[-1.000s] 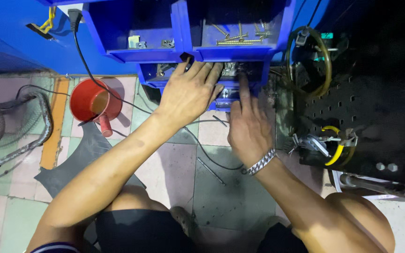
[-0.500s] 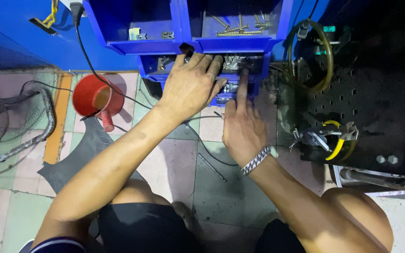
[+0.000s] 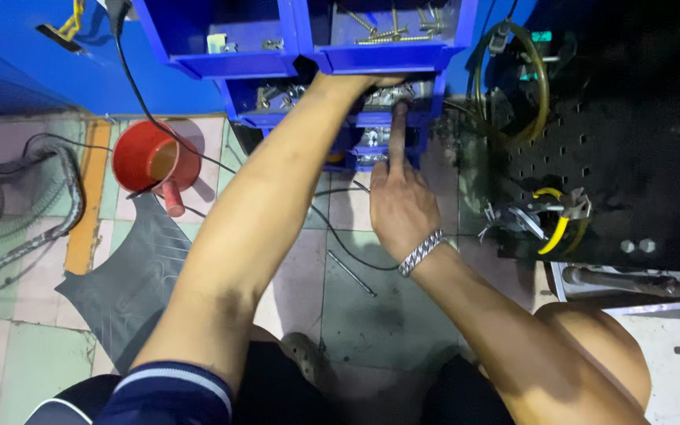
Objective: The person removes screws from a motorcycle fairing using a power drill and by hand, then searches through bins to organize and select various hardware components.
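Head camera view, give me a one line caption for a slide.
Left hand reaches into a blue parts bin of metal hardware while the right hand points a finger at it, above a tiled floor.

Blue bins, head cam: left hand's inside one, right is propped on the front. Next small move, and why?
Probably draw the left hand back out of the middle blue bin, closing on one of the metal fittings. It reaches in among them, fingers hidden under the bin above, so grasp is unclear. The right hand rests an extended finger on the bin front, seemingly steadying it.
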